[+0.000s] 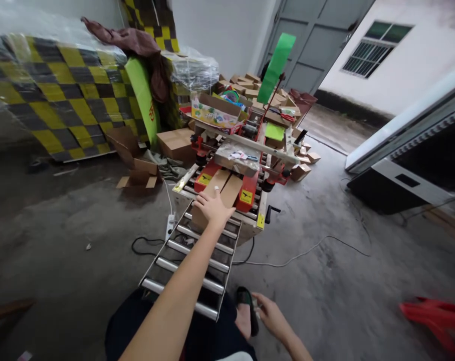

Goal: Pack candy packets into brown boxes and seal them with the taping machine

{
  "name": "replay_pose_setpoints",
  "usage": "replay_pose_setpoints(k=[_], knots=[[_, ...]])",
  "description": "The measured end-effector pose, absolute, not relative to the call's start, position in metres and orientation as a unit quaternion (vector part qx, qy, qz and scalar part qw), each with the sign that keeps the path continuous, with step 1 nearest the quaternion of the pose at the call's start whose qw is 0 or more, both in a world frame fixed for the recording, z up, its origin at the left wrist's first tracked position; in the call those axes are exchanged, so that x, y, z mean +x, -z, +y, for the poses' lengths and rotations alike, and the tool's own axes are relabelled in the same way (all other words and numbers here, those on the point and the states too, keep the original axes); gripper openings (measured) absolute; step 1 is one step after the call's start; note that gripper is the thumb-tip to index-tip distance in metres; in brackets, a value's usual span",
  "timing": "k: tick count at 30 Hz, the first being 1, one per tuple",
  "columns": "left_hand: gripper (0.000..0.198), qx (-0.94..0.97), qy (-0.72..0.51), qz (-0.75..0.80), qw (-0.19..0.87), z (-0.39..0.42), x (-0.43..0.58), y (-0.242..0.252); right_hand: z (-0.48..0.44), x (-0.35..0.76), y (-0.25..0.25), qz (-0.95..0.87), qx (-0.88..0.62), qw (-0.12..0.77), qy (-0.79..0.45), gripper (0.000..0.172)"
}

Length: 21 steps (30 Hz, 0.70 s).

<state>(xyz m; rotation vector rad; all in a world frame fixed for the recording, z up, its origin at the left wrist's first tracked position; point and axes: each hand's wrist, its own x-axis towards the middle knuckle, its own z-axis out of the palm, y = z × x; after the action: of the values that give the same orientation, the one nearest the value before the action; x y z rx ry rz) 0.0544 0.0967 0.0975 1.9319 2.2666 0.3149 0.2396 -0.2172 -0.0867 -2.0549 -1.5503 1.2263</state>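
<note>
My left hand (213, 208) lies flat, fingers stretched out, on the top rear of a brown cardboard box (227, 188). The box stands on a roller conveyor (190, 260) and sits partly inside the red carton-sealing machine (246, 193). My right hand (270, 313) hangs low beside my sandalled foot (246, 316), fingers loosely apart, holding nothing.
Several cardboard boxes (177, 143) lie on the floor behind and left of the machine. A yellow-and-black checkered stack (62, 100) under plastic wrap stands at the left. Cables (298, 255) and a power strip (170, 224) cross the concrete floor. A red object (436, 316) lies at the right.
</note>
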Motion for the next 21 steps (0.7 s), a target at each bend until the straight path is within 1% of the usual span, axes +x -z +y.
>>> replay_pose_setpoints(k=[3,5,6,9,11,13,16,18,21], knots=[[0.122,0.645,-0.145,0.744,0.091,0.119,0.069,-0.098,-0.222,0.239,0.09,-0.525,-0.726,0.097,-0.434,0.058],[0.123,0.645,-0.199,0.73,0.107,0.134,0.077,-0.097,-0.223,0.242,0.092,-0.52,-0.73,0.072,-0.438,0.06],[0.12,0.644,-0.237,0.719,0.115,0.14,0.079,-0.094,-0.223,0.244,0.093,-0.515,-0.733,0.068,-0.44,0.06],[0.096,0.629,-0.36,0.676,0.137,0.137,0.071,-0.068,-0.221,0.253,0.092,-0.487,-0.751,0.068,-0.441,0.055],[0.081,0.619,-0.397,0.66,0.149,0.108,0.054,-0.038,-0.221,0.26,0.089,-0.457,-0.771,0.05,-0.442,0.05],[0.075,0.635,-0.359,0.663,0.167,0.06,0.027,-0.003,-0.226,0.266,0.081,-0.416,-0.793,0.035,-0.444,0.048],[0.067,0.652,-0.232,0.698,0.184,-0.022,-0.029,0.036,-0.247,0.275,0.058,-0.343,-0.82,0.053,-0.455,0.046],[0.068,0.654,-0.162,0.717,0.18,-0.063,-0.067,0.043,-0.273,0.28,0.04,-0.294,-0.83,0.08,-0.467,0.045],[0.064,0.647,-0.071,0.736,0.187,-0.087,-0.103,0.03,-0.324,0.289,0.026,-0.224,-0.831,0.143,-0.489,0.046]])
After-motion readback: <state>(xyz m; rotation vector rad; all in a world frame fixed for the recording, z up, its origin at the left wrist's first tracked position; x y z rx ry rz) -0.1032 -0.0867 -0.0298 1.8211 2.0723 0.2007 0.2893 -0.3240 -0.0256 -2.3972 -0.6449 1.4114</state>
